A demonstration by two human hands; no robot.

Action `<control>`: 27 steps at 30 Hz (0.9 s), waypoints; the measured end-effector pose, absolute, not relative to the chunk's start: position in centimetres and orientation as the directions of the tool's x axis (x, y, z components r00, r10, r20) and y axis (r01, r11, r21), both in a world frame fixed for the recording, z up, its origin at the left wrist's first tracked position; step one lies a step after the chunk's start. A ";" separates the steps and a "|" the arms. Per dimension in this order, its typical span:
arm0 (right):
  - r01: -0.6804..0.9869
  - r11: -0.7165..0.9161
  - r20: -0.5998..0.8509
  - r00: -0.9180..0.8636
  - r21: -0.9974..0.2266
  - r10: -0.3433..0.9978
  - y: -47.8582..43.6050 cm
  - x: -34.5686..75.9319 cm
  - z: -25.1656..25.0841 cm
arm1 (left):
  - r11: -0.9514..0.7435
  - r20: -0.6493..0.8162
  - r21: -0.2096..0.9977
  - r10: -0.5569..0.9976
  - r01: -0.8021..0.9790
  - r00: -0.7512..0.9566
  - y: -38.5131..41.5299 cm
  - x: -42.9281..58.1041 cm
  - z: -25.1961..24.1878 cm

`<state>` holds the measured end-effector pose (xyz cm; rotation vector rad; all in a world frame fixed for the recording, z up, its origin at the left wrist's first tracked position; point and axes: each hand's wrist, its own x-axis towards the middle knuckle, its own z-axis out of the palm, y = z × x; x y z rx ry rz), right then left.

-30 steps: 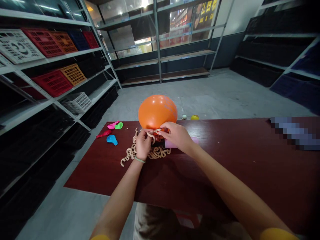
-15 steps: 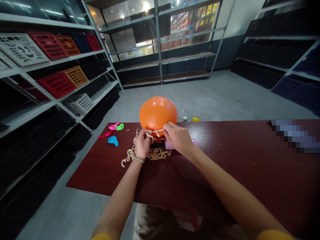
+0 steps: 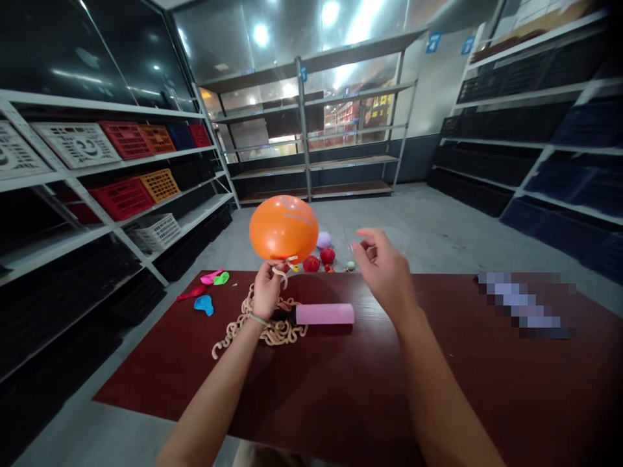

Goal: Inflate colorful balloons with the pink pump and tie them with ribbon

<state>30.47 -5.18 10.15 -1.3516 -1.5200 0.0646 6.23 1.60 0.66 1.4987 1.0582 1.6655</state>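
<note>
An inflated orange balloon (image 3: 283, 228) stands over the far edge of the table, its neck down by the fingers of my left hand (image 3: 267, 290). That hand is closed in a pinch on a beige cord (image 3: 281, 335) at the balloon's neck; a short cord end sticks out there, and the rest lies in a loose curly heap beneath the hand. My right hand (image 3: 387, 269) is raised to the right, fingers apart, with nothing in it. On the table between the hands lies a pink balloon pump (image 3: 325, 314), its dark end partly hidden by my left wrist.
Several flat balloons, among them a blue one (image 3: 204, 305) and a green one (image 3: 221, 278), lie at the table's (image 3: 341, 383) left. A blurred-out object (image 3: 523, 305) rests at the right. Beyond the far edge, red balloons (image 3: 311, 263) and a purple balloon (image 3: 324, 240) sit low. Shelves stand around.
My right hand has let go of the cord and moved right, away from the balloon. My left hand still pinches the cord. The view has tilted up, showing more balloons beyond the table.
</note>
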 end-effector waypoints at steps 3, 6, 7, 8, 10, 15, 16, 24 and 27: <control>0.676 0.359 0.632 0.205 -0.643 0.747 -5.6 31.1 10.4 | -0.429 0.431 0.902 0.901 -0.052 0.055 2.4 8.0 1.2; 0.685 0.371 0.638 0.177 -0.627 0.750 -5.6 30.8 10.3 | -0.391 0.393 0.920 0.914 -0.032 0.100 2.4 8.7 1.2; 0.694 0.376 0.643 0.163 -0.614 0.749 -5.5 30.6 10.2 | -0.389 0.388 0.921 0.917 -0.006 0.087 2.2 8.7 1.1; 0.703 0.380 0.648 0.150 -0.601 0.747 -5.4 30.4 10.1 | -0.390 0.388 0.920 0.919 0.023 0.072 2.0 8.5 1.0; 0.716 0.392 0.654 0.118 -0.578 0.747 -5.3 30.1 9.9 | -0.387 0.385 0.920 0.922 0.068 0.034 1.3 7.8 0.7; 0.747 0.412 0.635 0.017 -0.521 0.772 -5.0 28.5 9.0 | -0.308 0.318 0.947 0.941 0.094 -0.113 -0.9 4.7 0.0; 0.759 0.417 0.633 -0.009 -0.499 0.774 -4.9 27.9 8.7 | -0.292 0.304 0.952 0.942 0.096 -0.145 -1.3 3.9 -0.3; 0.755 0.618 0.622 -0.381 -0.218 0.684 -4.7 20.1 3.5 | -0.158 0.226 0.967 0.895 0.200 -0.384 -3.1 -4.8 -3.8; 0.721 0.681 0.599 -0.490 -0.130 0.633 -4.9 17.7 0.9 | -0.052 0.203 0.953 0.840 0.297 -0.504 -3.7 -8.6 -4.9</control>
